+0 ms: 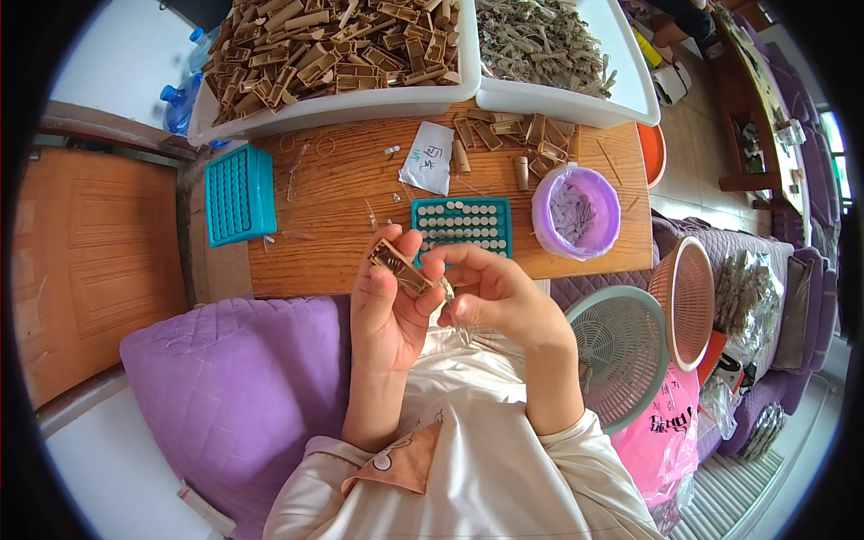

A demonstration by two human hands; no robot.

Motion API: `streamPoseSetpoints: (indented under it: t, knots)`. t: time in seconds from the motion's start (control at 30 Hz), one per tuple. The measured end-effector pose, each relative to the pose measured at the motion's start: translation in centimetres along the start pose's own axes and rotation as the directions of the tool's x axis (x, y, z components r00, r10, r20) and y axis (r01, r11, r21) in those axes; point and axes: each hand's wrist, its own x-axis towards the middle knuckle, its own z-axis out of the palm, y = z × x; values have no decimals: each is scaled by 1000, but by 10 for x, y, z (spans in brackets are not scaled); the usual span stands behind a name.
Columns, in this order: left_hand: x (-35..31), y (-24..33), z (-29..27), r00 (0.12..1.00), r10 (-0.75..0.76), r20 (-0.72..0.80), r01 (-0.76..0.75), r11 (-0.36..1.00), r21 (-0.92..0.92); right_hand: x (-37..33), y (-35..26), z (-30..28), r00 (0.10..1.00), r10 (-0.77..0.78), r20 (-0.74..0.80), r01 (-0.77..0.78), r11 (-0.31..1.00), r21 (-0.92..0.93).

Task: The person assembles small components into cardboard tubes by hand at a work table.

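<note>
Over my lap, just in front of the table, my left hand (385, 315) grips a brown plastic casing (399, 266). The casing is tilted, and its hollow side faces up. Close against its lower right end, my right hand (504, 297) pinches a small clear-and-silvery piece (446, 292) between thumb and fingers. A thin clear strip hangs below that hand. Whether the piece is inside the casing or only touches it, I cannot tell. Just beyond my fingers lies a teal tray (507, 236) holding rows of round white discs.
Behind stand a white bin (337, 112) of brown casings and another bin (576, 101) of clear-grey pieces. Loose casings (486, 135), a paper note (427, 157), a second teal tray (239, 193) and a purple-lined tub (543, 211) share the table. Baskets (621, 355) stand at right.
</note>
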Motion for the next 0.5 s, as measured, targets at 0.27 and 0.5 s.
streamPoseSetpoints:
  t: [0.27,0.5]
  knots:
    - [1,-2,-9,995,2,96,6,997,-74,2,14,7,996,-28,-79,37,992,118]
    - [2,-1,-10,1000,14,27,-12,997,-77,1,30,2,986,-72,-152,139,858,495]
